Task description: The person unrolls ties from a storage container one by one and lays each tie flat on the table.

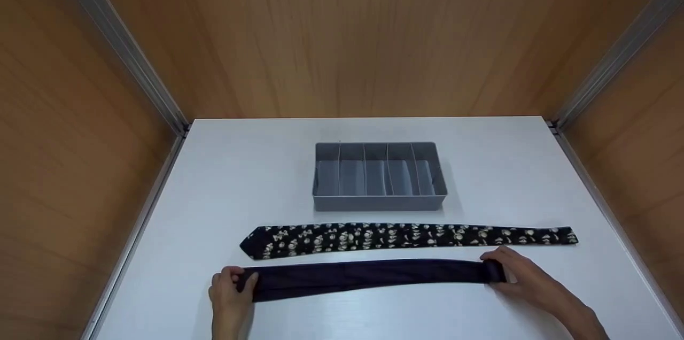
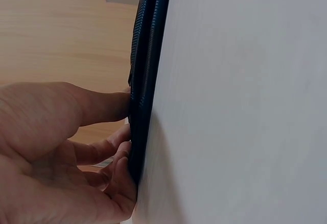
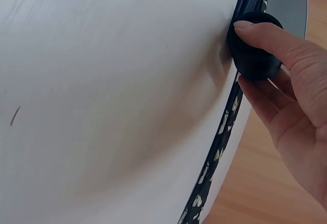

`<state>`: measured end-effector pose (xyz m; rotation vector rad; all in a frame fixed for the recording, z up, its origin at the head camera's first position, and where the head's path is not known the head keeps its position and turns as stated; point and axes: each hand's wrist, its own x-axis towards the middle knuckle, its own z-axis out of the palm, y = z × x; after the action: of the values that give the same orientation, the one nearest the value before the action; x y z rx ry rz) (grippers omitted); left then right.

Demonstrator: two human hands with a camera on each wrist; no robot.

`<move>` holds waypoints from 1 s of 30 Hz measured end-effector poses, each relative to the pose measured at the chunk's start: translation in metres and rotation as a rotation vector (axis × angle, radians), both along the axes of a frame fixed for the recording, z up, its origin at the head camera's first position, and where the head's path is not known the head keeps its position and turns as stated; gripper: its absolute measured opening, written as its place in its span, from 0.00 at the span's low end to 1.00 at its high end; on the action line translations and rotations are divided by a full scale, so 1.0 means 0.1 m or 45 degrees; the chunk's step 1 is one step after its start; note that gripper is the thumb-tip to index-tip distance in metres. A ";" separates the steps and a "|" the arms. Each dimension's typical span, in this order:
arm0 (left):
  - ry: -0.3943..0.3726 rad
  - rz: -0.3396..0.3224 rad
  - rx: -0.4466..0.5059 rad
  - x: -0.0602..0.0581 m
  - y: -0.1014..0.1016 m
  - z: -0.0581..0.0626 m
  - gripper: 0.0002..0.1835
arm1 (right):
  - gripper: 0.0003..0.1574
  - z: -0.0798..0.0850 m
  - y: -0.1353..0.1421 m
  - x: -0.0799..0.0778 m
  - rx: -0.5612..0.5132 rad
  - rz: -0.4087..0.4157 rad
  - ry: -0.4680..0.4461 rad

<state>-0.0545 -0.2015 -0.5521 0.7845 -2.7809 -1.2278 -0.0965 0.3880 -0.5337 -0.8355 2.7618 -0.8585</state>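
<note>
A dark navy necktie (image 1: 368, 275) lies lengthwise across the front of the white table. Its right end is coiled into a small roll (image 3: 255, 55), which my right hand (image 1: 526, 282) holds between thumb and fingers. At the tie's wide left end, my left hand (image 1: 230, 297) pinches the fabric, thumb on one side and fingers on the other. The left wrist view shows the layered edge of the tie (image 2: 148, 45) against the table. Behind it, a black necktie with a pale floral-looking pattern (image 1: 347, 237) lies flat, its pointed end to the left; neither hand touches it.
A grey box (image 1: 379, 203) with several compartments divided by thin partitions stands at the table's middle, behind both ties. Wooden panels (image 1: 374, 35) enclose the back and both sides, with metal rails (image 1: 128, 51) at the corners.
</note>
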 end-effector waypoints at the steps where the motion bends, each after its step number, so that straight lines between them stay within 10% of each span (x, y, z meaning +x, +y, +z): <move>1: 0.006 -0.002 -0.005 0.00 0.00 0.00 0.17 | 0.32 0.00 0.01 0.00 -0.002 0.006 0.005; 30: -0.007 -0.009 -0.006 0.00 0.00 -0.01 0.18 | 0.34 -0.06 0.25 0.00 -0.035 0.063 0.179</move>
<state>-0.0541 -0.2015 -0.5533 0.7798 -2.7925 -1.2211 -0.0964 0.4127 -0.5394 -1.0017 2.8408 -0.8629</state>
